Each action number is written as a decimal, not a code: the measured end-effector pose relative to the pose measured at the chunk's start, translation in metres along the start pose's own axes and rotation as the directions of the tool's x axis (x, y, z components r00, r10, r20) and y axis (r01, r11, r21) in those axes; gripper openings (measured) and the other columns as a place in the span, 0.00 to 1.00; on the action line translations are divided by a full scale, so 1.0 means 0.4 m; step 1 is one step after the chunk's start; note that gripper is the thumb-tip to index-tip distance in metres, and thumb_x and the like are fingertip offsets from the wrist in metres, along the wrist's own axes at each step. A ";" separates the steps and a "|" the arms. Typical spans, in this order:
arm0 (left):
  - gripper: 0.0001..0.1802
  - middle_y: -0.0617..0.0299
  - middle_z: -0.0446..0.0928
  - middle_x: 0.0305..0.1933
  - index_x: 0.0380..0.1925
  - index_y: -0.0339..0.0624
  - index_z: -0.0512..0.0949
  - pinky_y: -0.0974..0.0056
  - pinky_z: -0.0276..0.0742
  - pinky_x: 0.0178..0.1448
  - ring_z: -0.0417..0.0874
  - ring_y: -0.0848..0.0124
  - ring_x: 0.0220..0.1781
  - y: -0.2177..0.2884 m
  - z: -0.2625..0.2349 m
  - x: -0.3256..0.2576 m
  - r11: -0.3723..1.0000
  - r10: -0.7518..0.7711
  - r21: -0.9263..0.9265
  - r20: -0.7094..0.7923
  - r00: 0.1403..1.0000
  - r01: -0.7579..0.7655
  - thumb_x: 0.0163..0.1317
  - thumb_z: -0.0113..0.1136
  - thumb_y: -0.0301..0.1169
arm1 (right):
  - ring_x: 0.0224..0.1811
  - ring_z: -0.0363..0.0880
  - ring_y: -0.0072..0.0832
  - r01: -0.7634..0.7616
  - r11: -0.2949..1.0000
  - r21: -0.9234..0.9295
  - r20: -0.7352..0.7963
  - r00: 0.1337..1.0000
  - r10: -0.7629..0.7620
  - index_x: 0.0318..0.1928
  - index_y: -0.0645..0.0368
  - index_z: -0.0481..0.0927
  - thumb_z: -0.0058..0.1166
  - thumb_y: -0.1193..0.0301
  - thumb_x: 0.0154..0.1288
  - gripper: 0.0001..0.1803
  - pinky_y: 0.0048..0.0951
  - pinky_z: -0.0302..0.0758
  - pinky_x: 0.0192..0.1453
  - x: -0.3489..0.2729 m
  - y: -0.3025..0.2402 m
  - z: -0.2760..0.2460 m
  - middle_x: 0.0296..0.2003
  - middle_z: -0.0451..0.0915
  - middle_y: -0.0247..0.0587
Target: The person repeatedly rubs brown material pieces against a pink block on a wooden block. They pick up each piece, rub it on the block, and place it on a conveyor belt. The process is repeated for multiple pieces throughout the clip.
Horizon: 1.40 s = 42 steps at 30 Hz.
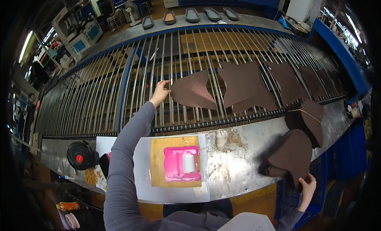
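Note:
My left hand [160,92] reaches over the metal rollers and pinches the pointed left end of a brown cut piece of leather-like sheet [192,89]. That piece lies flat on the rollers, with a pinkish sheen along its right side. At the lower right, my right hand [307,186] grips the narrow near end of a stack of similar brown pieces [291,153] on the metal table. The thumb is on top; the fingers underneath are partly hidden. Beside this stack lies another brown bundle [311,119], tied with a yellow rubber band.
More brown pieces [242,84] lie on the roller conveyor [95,88] to the right. On the near table [234,163], a pink tray [172,163] with a white roller rests on a yellow board. A small black fan [80,155] stands left. Several shallow trays [192,15] line the far ledge.

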State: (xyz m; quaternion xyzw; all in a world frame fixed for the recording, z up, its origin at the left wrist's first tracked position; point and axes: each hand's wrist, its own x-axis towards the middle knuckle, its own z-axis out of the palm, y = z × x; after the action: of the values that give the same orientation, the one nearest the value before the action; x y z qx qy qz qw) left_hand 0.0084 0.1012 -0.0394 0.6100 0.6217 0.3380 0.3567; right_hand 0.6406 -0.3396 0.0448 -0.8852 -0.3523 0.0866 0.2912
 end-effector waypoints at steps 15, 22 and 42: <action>0.21 0.51 0.54 0.76 0.59 0.59 0.77 0.42 0.53 0.77 0.47 0.40 0.78 0.194 0.181 -0.073 0.527 0.398 0.394 0.668 0.628 -0.753 0.65 0.60 0.35 | 0.55 0.80 0.41 0.020 0.995 0.095 -0.027 0.999 -0.017 0.55 0.66 0.73 0.63 0.85 0.52 0.28 0.35 0.73 0.59 -0.030 -0.035 0.026 0.50 0.81 0.54; 0.27 0.55 0.33 0.82 0.69 0.81 0.64 0.27 0.34 0.76 0.24 0.36 0.80 0.133 0.299 0.043 0.180 0.417 0.457 0.767 0.488 -0.871 0.71 0.48 0.56 | 0.57 0.79 0.37 0.010 0.996 0.089 0.006 1.000 -0.011 0.58 0.68 0.71 0.60 0.87 0.53 0.29 0.32 0.71 0.62 -0.047 -0.066 0.016 0.53 0.80 0.55; 0.51 0.67 0.59 0.77 0.74 0.52 0.59 0.48 0.42 0.80 0.48 0.66 0.81 0.341 0.231 -0.030 0.732 0.119 -0.546 0.691 0.713 0.407 0.65 0.14 0.73 | 0.54 0.80 0.41 0.000 1.000 0.015 -0.040 0.999 0.001 0.56 0.67 0.72 0.61 0.86 0.53 0.28 0.35 0.72 0.59 -0.047 -0.091 0.022 0.49 0.81 0.55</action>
State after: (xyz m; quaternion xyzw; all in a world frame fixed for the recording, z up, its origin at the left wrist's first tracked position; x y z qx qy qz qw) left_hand 0.1580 0.0916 0.0299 0.4665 0.3304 0.2550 0.7799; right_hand 0.6026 -0.3271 0.0575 -0.8846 -0.3455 0.0718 0.3048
